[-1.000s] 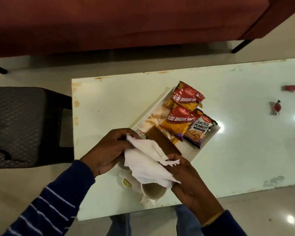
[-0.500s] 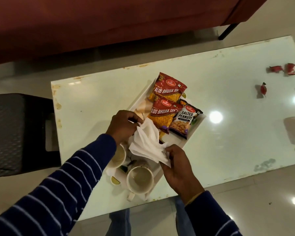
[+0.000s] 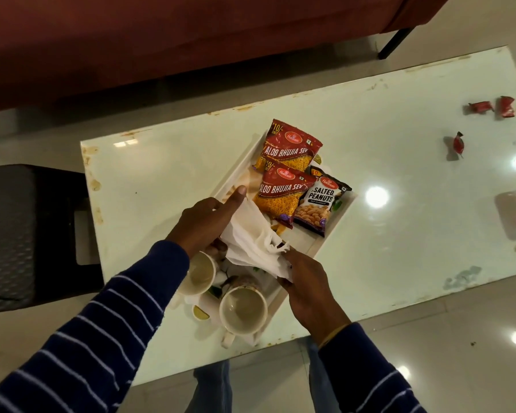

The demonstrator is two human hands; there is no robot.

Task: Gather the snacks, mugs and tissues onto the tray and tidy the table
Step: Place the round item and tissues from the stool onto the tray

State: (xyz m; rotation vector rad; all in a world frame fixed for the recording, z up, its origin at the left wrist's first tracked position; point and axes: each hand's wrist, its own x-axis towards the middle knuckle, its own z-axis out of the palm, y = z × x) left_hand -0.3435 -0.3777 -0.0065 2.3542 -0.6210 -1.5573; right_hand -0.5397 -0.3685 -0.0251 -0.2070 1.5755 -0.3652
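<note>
With the left hand (image 3: 203, 225) and the right hand (image 3: 306, 289) both pinched on the crumpled tissue (image 3: 253, 242) over the tray (image 3: 338, 217), tuck it flat between the near mugs (image 3: 243, 310) and far snack packets (image 3: 286, 186)

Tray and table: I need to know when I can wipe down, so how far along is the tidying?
Mostly gathered. Done: two Aloo Bhujia Sev packets, the Salted Peanuts packet and two mugs sit on the tray. In hand: the left hand and right hand hold white tissues over the tray. Left: three small red wrappers lie on the table, which shows smudges.
</note>
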